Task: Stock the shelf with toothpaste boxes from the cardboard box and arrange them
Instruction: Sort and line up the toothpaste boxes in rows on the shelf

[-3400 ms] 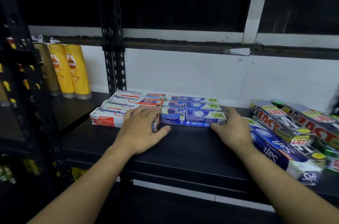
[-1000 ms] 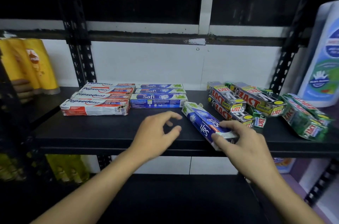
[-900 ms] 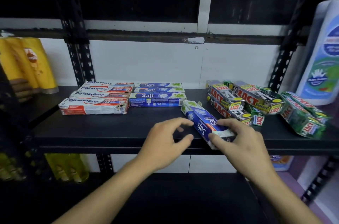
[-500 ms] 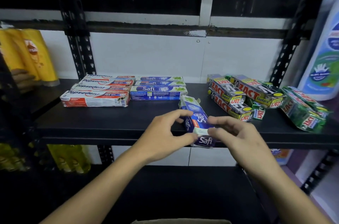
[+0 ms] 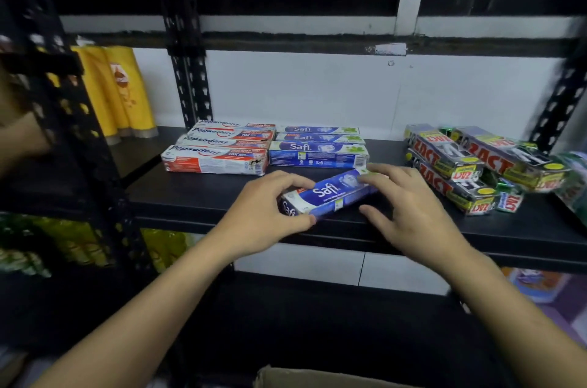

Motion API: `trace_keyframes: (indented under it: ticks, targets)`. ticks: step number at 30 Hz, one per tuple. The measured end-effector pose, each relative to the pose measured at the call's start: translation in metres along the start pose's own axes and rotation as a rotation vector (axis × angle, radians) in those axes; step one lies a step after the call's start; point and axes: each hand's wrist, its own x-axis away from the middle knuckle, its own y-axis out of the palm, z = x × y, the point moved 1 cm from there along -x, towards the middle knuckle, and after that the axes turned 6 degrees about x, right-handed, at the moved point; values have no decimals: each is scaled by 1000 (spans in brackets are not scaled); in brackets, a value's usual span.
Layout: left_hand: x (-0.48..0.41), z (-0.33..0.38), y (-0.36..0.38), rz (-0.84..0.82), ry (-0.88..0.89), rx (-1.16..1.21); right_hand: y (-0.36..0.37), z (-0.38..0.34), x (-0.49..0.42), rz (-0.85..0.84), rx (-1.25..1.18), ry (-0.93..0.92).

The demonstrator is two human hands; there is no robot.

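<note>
— What takes up most of the view?
— A black metal shelf (image 5: 197, 197) against a white wall. At the back left of it, a row of red-and-white boxes (image 5: 219, 149) lies flat, with a row of blue boxes (image 5: 317, 149) touching it on the right.
— And on the right?
— A jumbled pile of green-and-black boxes (image 5: 451, 165), well apart from the neat rows. Yellow bottles (image 5: 120, 92) stand on the next bay to the left. The rim of a cardboard box (image 5: 317, 379) shows at the bottom edge.
— Where is the toothpaste being handled?
— One loose blue box (image 5: 327, 194) sits at the shelf's front edge, just in front of the blue row. Its long axis runs left to right on a slant: the left end is nearer the person, the right end further back. The printed face points up.
— Is it resting on the shelf?
— I cannot tell.
— The hands?
— The left hand (image 5: 263, 216) grips the near left end, fingers curled over the top and thumb along the front. The right hand (image 5: 409, 210) holds the far right end, fingers bent over it, thumb spread toward the front side. Both forearms reach in from below.
</note>
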Motion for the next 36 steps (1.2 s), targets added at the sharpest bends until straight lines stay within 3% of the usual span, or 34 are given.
trace_keyframes:
  ticks: [4,10,15,26,36]
  targets:
    - [-12,-20,-17,-10,-21,-100,6,20,-25,-114,48,-40]
    - [-36,-50,-43,83,-26,-295,15,29,-48,-231,-78,59]
    - [-55,-84,-67,258,-65,-453,28,26,-56,-143,-122,178]
    - [-61,-115,-67,111,-135,-604,45,15,-74,-67,-90,359]
    - [-59,-121,-69,145,-85,-624,41,18,-68,-120,-274,515]
